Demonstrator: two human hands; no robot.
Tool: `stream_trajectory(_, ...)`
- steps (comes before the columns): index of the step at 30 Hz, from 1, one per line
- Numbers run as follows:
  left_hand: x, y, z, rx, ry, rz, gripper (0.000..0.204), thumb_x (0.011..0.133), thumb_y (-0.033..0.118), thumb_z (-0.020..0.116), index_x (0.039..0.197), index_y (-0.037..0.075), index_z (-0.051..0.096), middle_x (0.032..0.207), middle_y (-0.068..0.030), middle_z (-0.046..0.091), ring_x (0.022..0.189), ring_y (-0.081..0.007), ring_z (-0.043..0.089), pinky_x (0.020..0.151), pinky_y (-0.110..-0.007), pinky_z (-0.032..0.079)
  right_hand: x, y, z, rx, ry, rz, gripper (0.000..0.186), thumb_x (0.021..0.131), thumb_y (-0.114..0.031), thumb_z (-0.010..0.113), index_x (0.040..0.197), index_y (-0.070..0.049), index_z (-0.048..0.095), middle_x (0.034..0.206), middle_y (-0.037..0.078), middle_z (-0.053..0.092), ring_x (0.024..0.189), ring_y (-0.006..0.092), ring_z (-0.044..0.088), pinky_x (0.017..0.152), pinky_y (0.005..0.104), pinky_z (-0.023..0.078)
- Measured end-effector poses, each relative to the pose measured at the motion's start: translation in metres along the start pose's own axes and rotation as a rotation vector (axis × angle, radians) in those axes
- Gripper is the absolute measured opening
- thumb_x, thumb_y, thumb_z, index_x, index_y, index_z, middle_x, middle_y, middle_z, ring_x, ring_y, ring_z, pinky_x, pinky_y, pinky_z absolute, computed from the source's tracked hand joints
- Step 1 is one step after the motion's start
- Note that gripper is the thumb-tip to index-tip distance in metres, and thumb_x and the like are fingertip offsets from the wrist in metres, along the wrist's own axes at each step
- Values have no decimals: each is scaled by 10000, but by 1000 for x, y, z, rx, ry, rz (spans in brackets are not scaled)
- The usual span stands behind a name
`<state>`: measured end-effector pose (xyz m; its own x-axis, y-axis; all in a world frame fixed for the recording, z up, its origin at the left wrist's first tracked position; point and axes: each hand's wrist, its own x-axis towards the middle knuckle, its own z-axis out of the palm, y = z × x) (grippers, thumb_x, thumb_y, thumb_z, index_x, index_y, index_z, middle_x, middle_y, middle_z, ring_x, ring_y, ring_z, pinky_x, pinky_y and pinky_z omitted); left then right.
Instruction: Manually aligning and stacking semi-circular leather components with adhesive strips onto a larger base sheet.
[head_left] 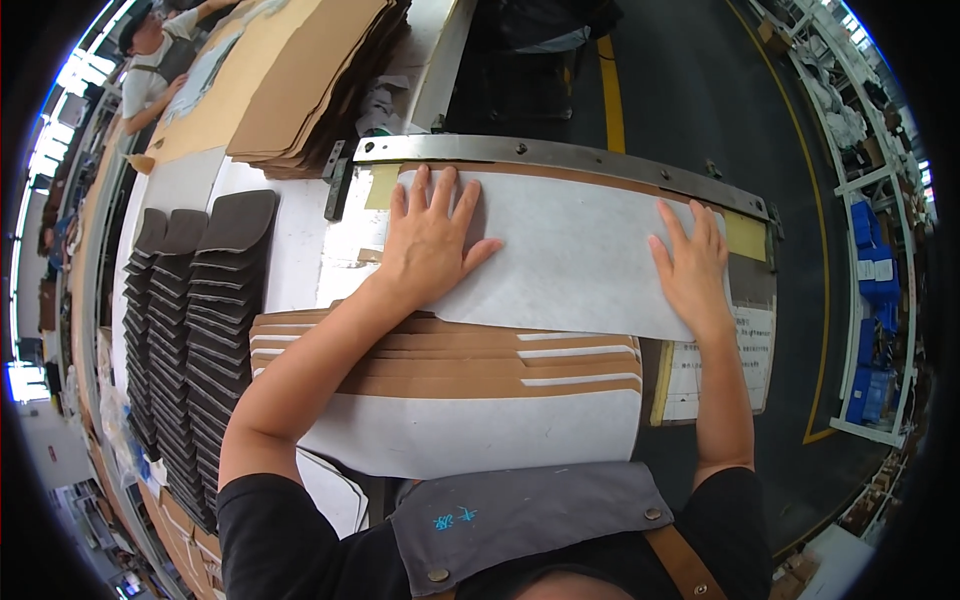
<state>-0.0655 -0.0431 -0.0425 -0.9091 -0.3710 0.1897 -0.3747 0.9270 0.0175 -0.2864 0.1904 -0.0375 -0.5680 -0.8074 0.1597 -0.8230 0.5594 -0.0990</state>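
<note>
A white sheet lies on the metal worktop, its far edge close to a long steel bar. A brown strip shows between sheet and bar. Pressed flat on the sheet's left end is my left hand, fingers spread toward the bar. On its right end rests my right hand, fingers stretched out and slightly apart. Neither hand grips anything. Nearer to me, a layered stack of brown-and-white sheets lies beneath my left forearm, edges staggered. Yellow tape pieces show beside both ends of the white sheet.
Rows of overlapping dark grey pieces stand at the left. Behind them is a tall pile of brown sheets. Another person works at the far left. A printed paper hangs at the right, and shelving with blue bins stands beyond.
</note>
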Motion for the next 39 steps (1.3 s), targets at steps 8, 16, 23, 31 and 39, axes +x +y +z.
stream_trajectory(8, 0, -1, 0, -22, 23, 9, 676, 872, 536, 525, 1313, 26, 465, 1354, -242, 388, 1264, -474, 328, 1013, -593, 251, 1, 1, -1, 6, -20, -5, 451, 949, -305, 503, 1366, -140, 452, 1400, 250, 313, 1335, 424, 248, 1070, 566, 193)
stream_trajectory(16, 2, -3, -6, -48, -5, 18, 666, 858, 510, 578, 1319, 48, 448, 1358, -229, 365, 1267, -475, 318, 1036, -558, 250, 0, 1, -1, -3, -17, -13, 455, 949, -310, 501, 1371, -149, 447, 1406, 250, 311, 1336, 427, 250, 1068, 568, 199)
stream_trajectory(23, 3, -2, -7, -55, -16, 18, 655, 854, 495, 590, 1327, 64, 448, 1365, -222, 366, 1277, -473, 305, 1053, -549, 236, -2, 6, 5, -30, 16, -4, 464, 931, -331, 520, 1359, -164, 459, 1400, 242, 332, 1327, 422, 265, 1060, 568, 208)
stream_trajectory(31, 0, -2, -5, -20, -27, 12, 630, 857, 466, 592, 1344, 94, 444, 1376, -216, 367, 1292, -446, 299, 1065, -548, 221, 0, 5, 8, -30, 34, -19, 473, 927, -343, 524, 1358, -161, 459, 1387, 253, 339, 1317, 437, 269, 1045, 587, 221)
stream_trajectory(39, 1, -3, -7, -21, -38, -10, 692, 848, 464, 606, 1315, -7, 407, 1375, -211, 375, 1297, -424, 301, 1079, -517, 208, -1, 4, 8, -39, 48, -24, 465, 931, -349, 520, 1348, -150, 468, 1380, 260, 342, 1312, 439, 272, 1042, 592, 226)
